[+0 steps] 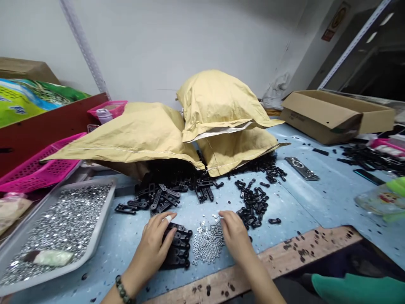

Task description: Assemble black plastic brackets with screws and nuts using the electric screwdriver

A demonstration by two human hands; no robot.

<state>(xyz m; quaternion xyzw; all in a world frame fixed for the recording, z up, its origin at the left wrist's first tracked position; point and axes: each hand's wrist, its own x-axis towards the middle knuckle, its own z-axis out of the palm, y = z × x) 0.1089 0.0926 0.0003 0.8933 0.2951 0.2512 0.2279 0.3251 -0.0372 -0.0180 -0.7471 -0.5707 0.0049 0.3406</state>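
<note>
My left hand [154, 240] lies over a row of black plastic link parts [177, 252], thumb and index finger apart, white tape around one finger. Its other fingertips reach toward a heap of slotted black plastic parts [160, 198]. My right hand [234, 235] is at the right edge of a small pile of silver nuts and screws [207, 244]. Its fingers are curled and point left; whatever they pinch is too small or hidden to make out. Behind it lies a heap of short black links [255, 202].
A white tray [103, 223] of silver hardware stands at left, beside a pink basket [41, 169]. Yellow sacks [148, 131] rise at the back. A cardboard box [319, 116] and a flat package [301, 168] sit at right. A wooden strip [275, 261] edges the blue table.
</note>
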